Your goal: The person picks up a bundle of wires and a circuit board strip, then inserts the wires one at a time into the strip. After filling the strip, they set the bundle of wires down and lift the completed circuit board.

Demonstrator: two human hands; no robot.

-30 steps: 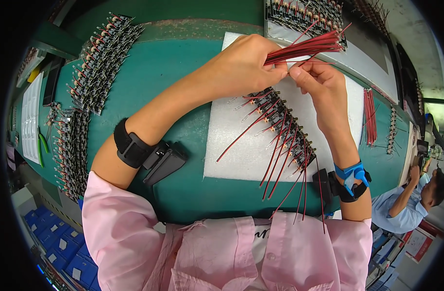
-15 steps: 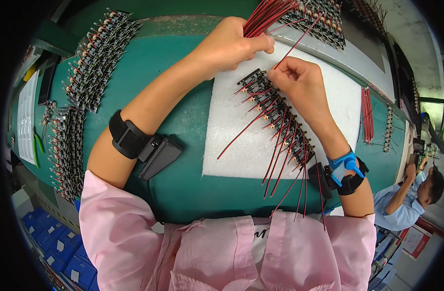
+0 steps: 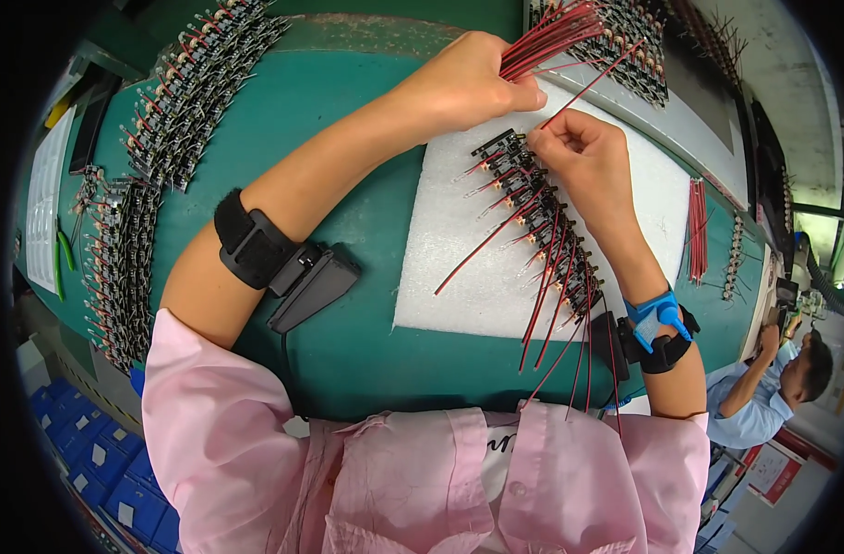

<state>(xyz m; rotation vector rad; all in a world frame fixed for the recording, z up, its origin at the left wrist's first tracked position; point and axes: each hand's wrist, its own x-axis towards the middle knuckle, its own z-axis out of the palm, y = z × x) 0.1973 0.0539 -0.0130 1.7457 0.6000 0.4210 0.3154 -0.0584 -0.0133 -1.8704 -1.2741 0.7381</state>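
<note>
A bundle of red and black wires [image 3: 553, 41] is gripped in my left hand [image 3: 482, 85], above the far edge of a white foam sheet [image 3: 440, 268]. My right hand [image 3: 588, 157] pinches a single red-and-black wire [image 3: 595, 81] between thumb and fingers. Its fingertips are at the far end of a row of small black circuit boards [image 3: 546, 217] lying slantwise on the foam. Several wires hang from that row toward me, past the foam's near edge. Whether the pinched wire's end touches a board is hidden by my fingers.
Rows of wired boards [image 3: 186, 102] stand on the green table [image 3: 348, 120] at left, with green-handled pliers [image 3: 64, 263] beyond. To the right lie a bunch of red wires [image 3: 698, 231] and a narrow strip of small parts [image 3: 734, 258]. A co-worker in blue [image 3: 763, 392] is at far right.
The view has shifted slightly, so most of the bench appears a little displaced. Both hands keep their grips, and the right fingertips stay by the far end of the board row.
</note>
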